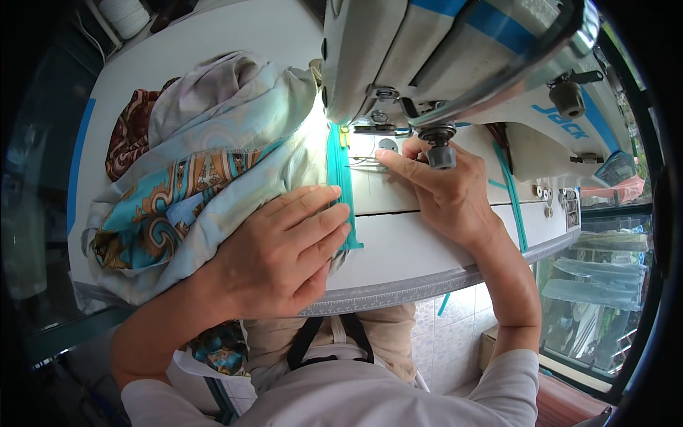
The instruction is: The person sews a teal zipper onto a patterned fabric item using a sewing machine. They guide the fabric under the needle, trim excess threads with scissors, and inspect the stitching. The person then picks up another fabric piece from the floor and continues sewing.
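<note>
My left hand (284, 249) lies flat on the bundled pale blue fabric (284, 160), its fingertips at a narrow teal strip (343, 206) along the fabric's edge. The fabric's other side shows a teal and brown scroll print. The strip runs up to the needle area of a white sewing machine (405, 64), where a lamp glares. My right hand (452, 181) is closed beside the needle area. From its fingers, thin metal points (364, 163) reach toward the strip, like snips or tweezers; the grip is partly hidden.
Another teal strip (511, 196) hangs over the table's front edge on the right. Small metal bobbins (546, 192) sit at the right end. A ruler tape (405, 285) lines the front edge. A white thread cone (128, 18) stands at the back left.
</note>
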### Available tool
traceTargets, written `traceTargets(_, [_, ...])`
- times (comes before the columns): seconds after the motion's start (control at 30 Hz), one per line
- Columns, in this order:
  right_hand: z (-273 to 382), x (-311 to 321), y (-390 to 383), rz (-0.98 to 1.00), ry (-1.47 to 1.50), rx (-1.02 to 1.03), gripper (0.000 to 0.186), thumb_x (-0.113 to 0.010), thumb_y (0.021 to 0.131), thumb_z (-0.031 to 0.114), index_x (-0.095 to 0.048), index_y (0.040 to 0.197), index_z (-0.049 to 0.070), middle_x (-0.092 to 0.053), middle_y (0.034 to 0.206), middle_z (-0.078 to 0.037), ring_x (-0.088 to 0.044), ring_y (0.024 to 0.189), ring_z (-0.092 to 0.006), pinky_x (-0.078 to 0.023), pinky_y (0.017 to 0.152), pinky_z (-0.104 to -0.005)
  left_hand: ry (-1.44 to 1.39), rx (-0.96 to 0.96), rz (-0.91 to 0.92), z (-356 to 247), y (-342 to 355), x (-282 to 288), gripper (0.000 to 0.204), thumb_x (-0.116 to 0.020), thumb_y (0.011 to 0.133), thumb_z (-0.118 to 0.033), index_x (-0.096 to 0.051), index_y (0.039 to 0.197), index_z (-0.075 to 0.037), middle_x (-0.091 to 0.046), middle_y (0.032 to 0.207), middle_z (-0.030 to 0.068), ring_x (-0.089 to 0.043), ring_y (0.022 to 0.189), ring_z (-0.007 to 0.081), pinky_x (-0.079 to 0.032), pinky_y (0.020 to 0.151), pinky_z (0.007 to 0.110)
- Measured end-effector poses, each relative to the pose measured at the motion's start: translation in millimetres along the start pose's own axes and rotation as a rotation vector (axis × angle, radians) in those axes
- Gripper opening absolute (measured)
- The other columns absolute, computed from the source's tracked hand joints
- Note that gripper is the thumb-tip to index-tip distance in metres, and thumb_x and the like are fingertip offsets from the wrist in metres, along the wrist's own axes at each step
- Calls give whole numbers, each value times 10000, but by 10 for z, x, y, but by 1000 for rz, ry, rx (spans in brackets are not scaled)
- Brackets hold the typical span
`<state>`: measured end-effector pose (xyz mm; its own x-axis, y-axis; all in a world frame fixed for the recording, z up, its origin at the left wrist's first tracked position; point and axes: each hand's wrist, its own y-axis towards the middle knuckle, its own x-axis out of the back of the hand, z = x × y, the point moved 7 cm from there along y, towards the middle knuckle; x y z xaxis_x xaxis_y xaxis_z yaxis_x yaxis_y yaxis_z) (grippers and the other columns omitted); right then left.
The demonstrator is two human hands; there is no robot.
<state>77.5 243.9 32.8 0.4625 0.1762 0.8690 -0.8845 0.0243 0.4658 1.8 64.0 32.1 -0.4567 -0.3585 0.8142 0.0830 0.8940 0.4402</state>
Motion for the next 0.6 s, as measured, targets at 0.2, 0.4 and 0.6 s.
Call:
traceTargets(0.2, [-2,5,25,-49,-18,22,127,-764,754,28,-766,859,100,-628,920,-49,-672,790,-237,-512,589,-372,9,7,-5,67,23,-3,405,-652,705,-12,-709,1095,82,-651,1256,196,-609,1252,392,-515,1059,482])
traceTargets(0.4, [-142,154,-22,-58,-89,-113,163,-724,860,25,-697,1017,61,-653,948,-67,-676,724,-285,-520,613,-390,29,13,-5,109,58,6,418,-657,712,-8,-710,1120,67,-649,1275,176,-601,1273,370,-503,1074,458])
traceTargets(0.6, [-302,259,-47,-65,-257,-260,275,-700,954,178,-596,1183,66,-685,1020,-114,-691,849,-363,-530,712,-461,30,5,4,166,88,6,424,-658,725,-4,-706,1142,58,-644,1286,178,-596,1281,367,-496,1081,450])
